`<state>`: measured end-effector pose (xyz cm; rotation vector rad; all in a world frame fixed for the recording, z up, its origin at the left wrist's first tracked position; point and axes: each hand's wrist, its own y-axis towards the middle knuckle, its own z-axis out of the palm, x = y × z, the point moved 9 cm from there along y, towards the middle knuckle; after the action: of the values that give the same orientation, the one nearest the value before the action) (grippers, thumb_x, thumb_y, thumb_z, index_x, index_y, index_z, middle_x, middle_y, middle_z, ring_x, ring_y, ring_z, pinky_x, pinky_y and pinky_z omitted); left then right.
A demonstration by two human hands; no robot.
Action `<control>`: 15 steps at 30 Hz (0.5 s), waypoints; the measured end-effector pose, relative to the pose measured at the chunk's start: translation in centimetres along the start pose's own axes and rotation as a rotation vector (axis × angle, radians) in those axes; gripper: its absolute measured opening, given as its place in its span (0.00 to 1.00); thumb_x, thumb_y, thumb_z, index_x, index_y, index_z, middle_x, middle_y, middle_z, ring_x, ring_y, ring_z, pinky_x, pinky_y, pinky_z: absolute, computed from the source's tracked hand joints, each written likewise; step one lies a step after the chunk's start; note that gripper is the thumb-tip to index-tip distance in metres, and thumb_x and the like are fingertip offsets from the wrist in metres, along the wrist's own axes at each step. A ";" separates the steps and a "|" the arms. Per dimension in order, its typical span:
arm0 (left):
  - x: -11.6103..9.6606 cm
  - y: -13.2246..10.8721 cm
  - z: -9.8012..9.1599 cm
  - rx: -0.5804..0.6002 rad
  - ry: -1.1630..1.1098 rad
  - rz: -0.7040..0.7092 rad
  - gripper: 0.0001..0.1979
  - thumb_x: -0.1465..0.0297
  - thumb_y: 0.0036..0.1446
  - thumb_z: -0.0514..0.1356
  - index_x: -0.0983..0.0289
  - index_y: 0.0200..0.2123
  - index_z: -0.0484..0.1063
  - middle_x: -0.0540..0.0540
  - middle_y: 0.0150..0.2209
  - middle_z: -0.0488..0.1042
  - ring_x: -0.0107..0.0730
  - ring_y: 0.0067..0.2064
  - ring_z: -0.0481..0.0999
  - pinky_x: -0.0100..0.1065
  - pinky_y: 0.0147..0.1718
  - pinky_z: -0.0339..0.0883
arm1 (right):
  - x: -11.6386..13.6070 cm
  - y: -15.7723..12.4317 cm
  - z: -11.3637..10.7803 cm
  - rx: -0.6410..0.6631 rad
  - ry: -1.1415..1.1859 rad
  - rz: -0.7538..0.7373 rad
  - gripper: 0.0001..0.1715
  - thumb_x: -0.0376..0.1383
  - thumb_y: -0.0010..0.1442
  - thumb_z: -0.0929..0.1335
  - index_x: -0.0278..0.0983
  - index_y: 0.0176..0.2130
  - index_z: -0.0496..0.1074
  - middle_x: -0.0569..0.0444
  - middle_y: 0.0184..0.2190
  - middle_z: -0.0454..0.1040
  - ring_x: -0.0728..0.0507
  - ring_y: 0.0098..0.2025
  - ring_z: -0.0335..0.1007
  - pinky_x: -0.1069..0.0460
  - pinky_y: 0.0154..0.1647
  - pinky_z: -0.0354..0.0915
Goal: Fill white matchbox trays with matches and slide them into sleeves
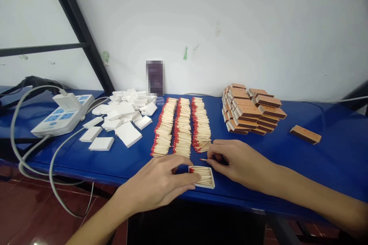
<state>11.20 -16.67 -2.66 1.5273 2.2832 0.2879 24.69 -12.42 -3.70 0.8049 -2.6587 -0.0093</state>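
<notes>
Near the front edge of the blue table, my left hand (165, 180) grips the left end of a small white matchbox tray (213, 183). Several red-tipped matches lie in that tray, partly hidden under my fingers. Just behind and right of it, my right hand (234, 160) pinches a single match (203, 159) by its plain end, the red head pointing left. Beyond both hands, three long rows of matches run toward the wall: a left row (165, 126), a middle row (182, 126) and a right row (201, 124), heads on the left.
A loose heap of white trays (128, 134) lies at the left. Brown matchbox sleeves (247, 109) are stacked at the back right, with a lone sleeve (305, 134) farther right. A power strip (61, 116) with looping white cables stands at the far left. A blurred dark rectangle (156, 78) stands by the wall.
</notes>
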 end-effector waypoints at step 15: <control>0.0 0.0 0.1 -0.012 0.022 0.009 0.12 0.67 0.72 0.52 0.59 0.51 0.73 0.57 0.49 0.73 0.39 0.45 0.79 0.40 0.42 0.76 | -10.1 -11.2 -11.3 -0.727 -0.440 0.482 0.25 0.55 0.63 0.62 0.41 0.32 0.75 0.53 0.20 0.73 0.42 0.22 0.70 0.48 0.25 0.61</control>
<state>11.20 -16.66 -2.79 1.5359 2.2880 0.3219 42.34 -15.28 2.19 -0.0905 -2.8260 -1.0588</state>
